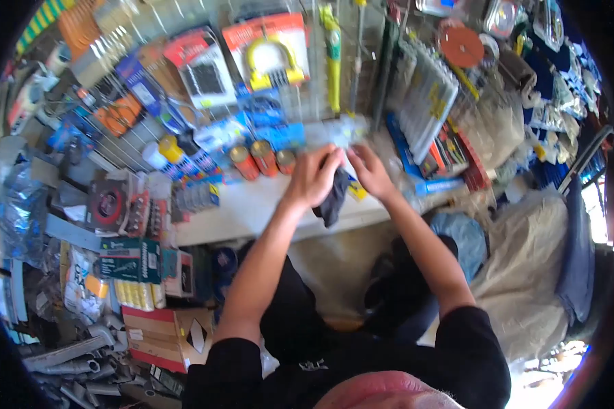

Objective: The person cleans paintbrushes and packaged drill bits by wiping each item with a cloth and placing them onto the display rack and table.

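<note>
My left hand (314, 176) is closed around a crumpled black cloth (332, 199), which hangs down below the fingers over a white shelf (252, 217). Close beside it on the right is my right hand (370, 172), with its fingers bent and drawn together near the top of the cloth. What those fingers hold is too blurred to make out. Clear plastic packaging (344, 129) lies just beyond both hands. Orange-red cans (264, 158) stand to the left of my left hand, and a small yellow item (357, 191) shows on the shelf by my right hand.
A wire rack ahead carries a packaged yellow shackle-shaped lock (275, 60) and other hanging goods. Green boxes (129, 260) and grey pipe fittings (82, 358) are stacked at left. To the right are a blue tray (406, 153) and a beige cover (525, 273).
</note>
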Demonstrator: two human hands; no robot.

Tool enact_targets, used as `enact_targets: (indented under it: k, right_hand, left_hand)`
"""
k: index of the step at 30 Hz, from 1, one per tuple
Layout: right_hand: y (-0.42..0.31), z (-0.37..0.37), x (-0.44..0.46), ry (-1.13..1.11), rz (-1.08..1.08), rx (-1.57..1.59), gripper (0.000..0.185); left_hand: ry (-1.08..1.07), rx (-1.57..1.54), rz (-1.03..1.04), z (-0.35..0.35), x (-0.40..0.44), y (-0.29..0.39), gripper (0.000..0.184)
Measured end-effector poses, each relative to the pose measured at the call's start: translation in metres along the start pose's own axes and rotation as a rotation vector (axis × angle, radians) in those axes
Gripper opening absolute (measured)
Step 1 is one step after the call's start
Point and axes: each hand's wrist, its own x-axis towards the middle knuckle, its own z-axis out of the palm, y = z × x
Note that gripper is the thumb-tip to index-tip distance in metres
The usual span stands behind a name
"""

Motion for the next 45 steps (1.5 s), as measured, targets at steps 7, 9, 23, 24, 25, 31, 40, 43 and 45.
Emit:
enact_targets:
  k: [7,9,23,24,25,31,40,43,45]
  right_hand:
    - [-0.111,-0.026,-0.081,-0.281,0.341,1.219,0.036]
    - [-0.118,-0.046,-0.075,-0.212,0.311,1.357,0.039]
    - [-0.114,-0.112,-0.071,-0.087,0.179,1.516,0.041]
    - [-0.113,-0.114,-0.071,-0.075,0.174,1.508,0.041]
    - [-0.111,-0.115,-0.071,-0.063,0.168,1.502,0.042]
    - [-0.103,-0.119,-0.069,-0.055,0.189,1.496,0.042]
    - [-0.108,-0.114,-0.07,-0.052,0.194,1.532,0.037]
    - [-0.109,-0.115,-0.07,-0.067,0.164,1.555,0.039]
    - [-0.115,-0.117,-0.073,-0.066,0.152,1.559,0.04]
  left_hand:
    - [0.228,0.237,0.495,-0.01,0.009,0.067,0.017]
    - [0.421,0.301,0.668,-0.031,0.022,0.102,0.007]
    - [0.772,1.007,0.306,-0.17,0.202,0.217,0.065]
    - [0.775,1.006,0.307,-0.175,0.207,0.213,0.065]
    - [0.709,0.733,0.244,-0.18,0.213,0.21,0.056]
    - [0.62,0.317,0.09,-0.178,0.209,0.217,0.032]
    - [0.463,-0.028,0.223,-0.172,0.209,0.223,0.027]
    - [0.285,-0.369,0.291,-0.166,0.196,0.237,0.038]
    - [0.275,-0.423,0.305,-0.175,0.196,0.24,0.039]
